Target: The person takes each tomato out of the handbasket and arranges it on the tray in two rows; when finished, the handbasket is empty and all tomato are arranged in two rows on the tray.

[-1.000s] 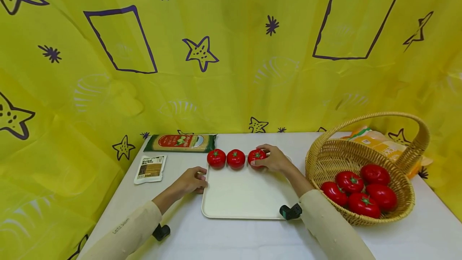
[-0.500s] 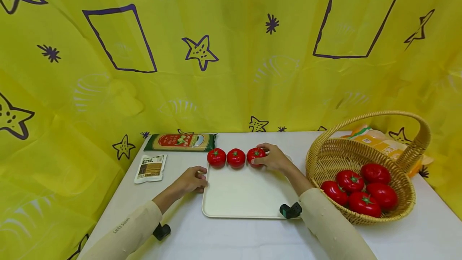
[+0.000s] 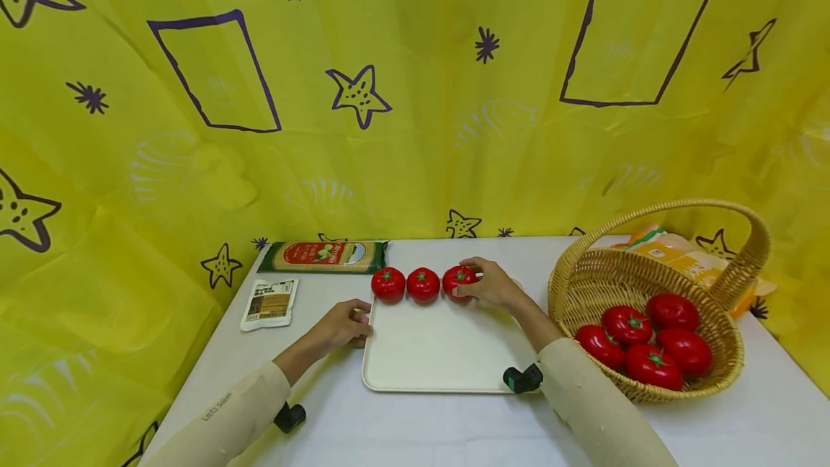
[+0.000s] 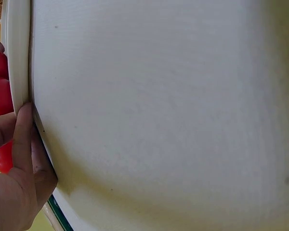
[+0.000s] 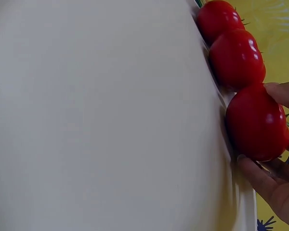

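Observation:
Three red tomatoes stand in a row along the far edge of a cream tray (image 3: 447,352): a left one (image 3: 387,285), a middle one (image 3: 423,285) and a right one (image 3: 457,281). My right hand (image 3: 491,284) holds the right tomato, thumb and fingers around its sides. In the right wrist view this tomato (image 5: 256,122) sits close against the middle tomato (image 5: 236,60), at the tray's rim. My left hand (image 3: 344,323) grips the tray's left edge; in the left wrist view its fingertips pinch the rim (image 4: 20,57).
At the right stands a wicker basket (image 3: 586,272) with a tall handle, holding several tomatoes (image 3: 655,366). An orange-and-white bag (image 3: 674,251) lies behind it. A green-ended noodle pack (image 3: 324,256) and a small white pouch (image 3: 270,304) lie at the far left. A yellow curtain closes off the back.
My right hand has shifted the right tomato slightly left, narrowing its gap to the middle tomato. My left hand stays on the tray's edge.

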Available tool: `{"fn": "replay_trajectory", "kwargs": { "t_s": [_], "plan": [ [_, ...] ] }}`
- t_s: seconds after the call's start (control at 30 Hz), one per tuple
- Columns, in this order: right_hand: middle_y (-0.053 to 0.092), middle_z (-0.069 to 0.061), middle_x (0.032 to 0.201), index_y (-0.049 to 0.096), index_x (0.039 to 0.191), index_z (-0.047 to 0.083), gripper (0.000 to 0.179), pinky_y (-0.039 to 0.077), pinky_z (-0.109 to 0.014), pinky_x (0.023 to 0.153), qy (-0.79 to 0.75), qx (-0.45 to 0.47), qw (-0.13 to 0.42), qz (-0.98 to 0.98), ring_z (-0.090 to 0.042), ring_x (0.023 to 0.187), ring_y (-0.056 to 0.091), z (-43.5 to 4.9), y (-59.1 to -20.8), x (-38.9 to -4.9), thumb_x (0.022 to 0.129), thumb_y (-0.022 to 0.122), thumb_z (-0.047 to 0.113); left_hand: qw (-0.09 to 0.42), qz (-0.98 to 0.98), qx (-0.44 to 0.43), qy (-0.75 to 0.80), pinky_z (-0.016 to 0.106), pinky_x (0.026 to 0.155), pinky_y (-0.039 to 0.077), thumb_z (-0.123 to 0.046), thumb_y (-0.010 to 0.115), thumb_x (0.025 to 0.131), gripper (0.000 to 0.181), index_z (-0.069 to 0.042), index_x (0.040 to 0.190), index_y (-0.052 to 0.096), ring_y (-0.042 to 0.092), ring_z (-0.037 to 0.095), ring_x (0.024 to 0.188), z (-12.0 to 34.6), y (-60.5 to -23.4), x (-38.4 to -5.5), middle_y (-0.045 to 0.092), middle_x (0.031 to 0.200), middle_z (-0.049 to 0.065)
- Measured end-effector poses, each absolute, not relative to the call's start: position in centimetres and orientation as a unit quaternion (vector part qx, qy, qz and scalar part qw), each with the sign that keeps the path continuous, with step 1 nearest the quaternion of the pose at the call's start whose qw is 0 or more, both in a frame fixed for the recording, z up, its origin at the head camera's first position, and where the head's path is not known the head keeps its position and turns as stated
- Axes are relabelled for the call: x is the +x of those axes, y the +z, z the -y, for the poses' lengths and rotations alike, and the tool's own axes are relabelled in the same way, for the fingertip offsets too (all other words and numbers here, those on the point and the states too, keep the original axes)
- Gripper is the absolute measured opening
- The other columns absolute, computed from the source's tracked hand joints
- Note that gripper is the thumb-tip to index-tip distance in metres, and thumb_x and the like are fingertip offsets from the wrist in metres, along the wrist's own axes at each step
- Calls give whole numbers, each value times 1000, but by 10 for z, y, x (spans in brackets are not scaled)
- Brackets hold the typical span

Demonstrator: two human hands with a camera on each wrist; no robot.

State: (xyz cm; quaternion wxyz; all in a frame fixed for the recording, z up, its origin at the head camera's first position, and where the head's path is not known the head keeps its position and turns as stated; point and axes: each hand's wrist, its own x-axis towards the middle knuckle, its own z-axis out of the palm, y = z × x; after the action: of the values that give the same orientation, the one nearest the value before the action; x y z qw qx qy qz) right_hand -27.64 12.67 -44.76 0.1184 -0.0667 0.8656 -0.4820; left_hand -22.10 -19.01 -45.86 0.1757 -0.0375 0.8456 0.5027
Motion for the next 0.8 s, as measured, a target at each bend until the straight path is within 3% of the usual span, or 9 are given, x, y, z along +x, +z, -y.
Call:
{"fn": "replay_trajectory", "kwargs": {
  "t_s": [0.37,0.8],
  "plan": [
    [50,-24,144,47,146,5,68,47,-55,106,-483,-70,118,-865,-42,129,51,-129,-445,-275,88,77,23,174,-845,-36,505,27,63,60,3,71,86,47,4,130,55,59,16,74,190,-459,-221,56,92,9],
    [39,-26,153,38,150,4,77,44,-57,110,-516,-81,93,-847,-45,138,41,-133,-428,-267,87,78,20,173,-844,-36,507,27,63,60,3,71,86,46,4,129,55,59,16,73,190,-460,-221,57,92,9]
  ]
}}
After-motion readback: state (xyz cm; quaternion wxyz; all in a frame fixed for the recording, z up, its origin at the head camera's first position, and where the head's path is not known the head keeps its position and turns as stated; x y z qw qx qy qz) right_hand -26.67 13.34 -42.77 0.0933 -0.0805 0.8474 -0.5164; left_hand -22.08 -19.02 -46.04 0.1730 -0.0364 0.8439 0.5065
